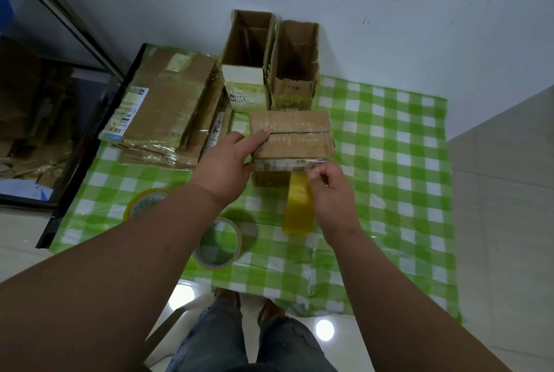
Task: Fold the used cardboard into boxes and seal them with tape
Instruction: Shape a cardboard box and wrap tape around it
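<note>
Green checked cloth on tabletop: box at centre, seam running left-right; left hand gripped its left end, right hand pinched tape at its near face.

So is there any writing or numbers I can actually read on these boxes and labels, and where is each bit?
"118", roughly, handwritten on the right open box; the last digit is unsure.
Large dark letters on the left open box: cut off and blurred, unreadable.
Printed label on the flattened cardboard stack: too small to read.
Print strip on the closed box, held by the left hand: blurred.
</note>
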`<control>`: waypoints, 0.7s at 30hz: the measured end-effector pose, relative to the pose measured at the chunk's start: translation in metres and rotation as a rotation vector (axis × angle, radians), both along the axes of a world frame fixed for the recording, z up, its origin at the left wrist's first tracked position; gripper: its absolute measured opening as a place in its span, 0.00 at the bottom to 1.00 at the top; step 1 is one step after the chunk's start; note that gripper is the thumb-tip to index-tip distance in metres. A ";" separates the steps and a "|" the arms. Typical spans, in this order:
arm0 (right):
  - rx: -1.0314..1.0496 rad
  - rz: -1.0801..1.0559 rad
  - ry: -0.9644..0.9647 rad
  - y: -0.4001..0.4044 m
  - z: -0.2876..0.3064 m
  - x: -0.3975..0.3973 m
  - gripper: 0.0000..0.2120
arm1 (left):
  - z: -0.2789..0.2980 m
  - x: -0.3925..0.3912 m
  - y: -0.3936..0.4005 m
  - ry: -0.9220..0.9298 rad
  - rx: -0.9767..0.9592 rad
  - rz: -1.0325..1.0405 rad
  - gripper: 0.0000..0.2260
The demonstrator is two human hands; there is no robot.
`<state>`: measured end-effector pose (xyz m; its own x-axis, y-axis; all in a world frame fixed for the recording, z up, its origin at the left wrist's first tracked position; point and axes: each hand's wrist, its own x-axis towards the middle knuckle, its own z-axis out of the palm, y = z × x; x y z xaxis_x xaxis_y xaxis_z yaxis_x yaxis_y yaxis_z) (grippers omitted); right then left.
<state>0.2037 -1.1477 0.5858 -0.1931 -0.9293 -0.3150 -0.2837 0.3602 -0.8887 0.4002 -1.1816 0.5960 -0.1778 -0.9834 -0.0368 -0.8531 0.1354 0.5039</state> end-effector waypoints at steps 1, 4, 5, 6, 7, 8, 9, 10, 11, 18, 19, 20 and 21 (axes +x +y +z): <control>-0.008 -0.008 0.012 -0.002 0.001 -0.002 0.12 | -0.001 0.002 0.000 0.001 -0.001 0.001 0.31; -0.006 -0.044 0.027 -0.005 0.006 -0.008 0.15 | -0.001 0.003 0.001 0.006 -0.018 0.027 0.31; -0.013 -0.041 0.031 -0.006 0.007 -0.009 0.16 | -0.001 0.002 0.001 0.006 -0.022 0.042 0.31; -0.020 -0.032 0.032 -0.007 0.008 -0.010 0.16 | 0.000 0.001 0.000 0.001 -0.020 0.056 0.30; -0.028 -0.023 0.029 -0.008 0.008 -0.010 0.16 | 0.001 -0.001 0.000 -0.006 -0.009 0.070 0.30; -0.040 -0.013 0.024 -0.009 0.008 -0.011 0.15 | 0.002 -0.002 -0.001 -0.009 0.008 0.084 0.30; -0.053 -0.003 0.026 -0.011 0.008 -0.009 0.14 | 0.004 -0.004 -0.001 -0.008 0.024 0.102 0.30; -0.062 0.003 0.032 -0.011 0.007 -0.008 0.11 | 0.004 -0.006 -0.001 -0.004 0.037 0.122 0.31; -0.065 0.006 0.045 -0.012 0.008 -0.007 0.09 | 0.005 -0.008 -0.001 -0.002 0.049 0.144 0.31; -0.024 -0.030 0.087 -0.018 0.013 -0.011 0.07 | 0.013 -0.021 -0.004 -0.072 0.120 0.220 0.34; -0.026 -0.039 0.087 -0.018 0.015 -0.011 0.07 | 0.015 -0.018 -0.005 -0.068 0.114 0.231 0.34; -0.025 -0.048 0.085 -0.016 0.016 -0.010 0.08 | 0.017 -0.015 -0.005 -0.056 0.108 0.248 0.34; -0.022 -0.051 0.080 -0.014 0.017 -0.009 0.08 | 0.020 -0.012 -0.005 -0.042 0.103 0.271 0.34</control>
<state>0.1947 -1.1615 0.6024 -0.2636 -0.9242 -0.2764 -0.3356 0.3565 -0.8719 0.3886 -1.1869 0.6155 0.0948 -0.9854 -0.1412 -0.8716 -0.1507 0.4664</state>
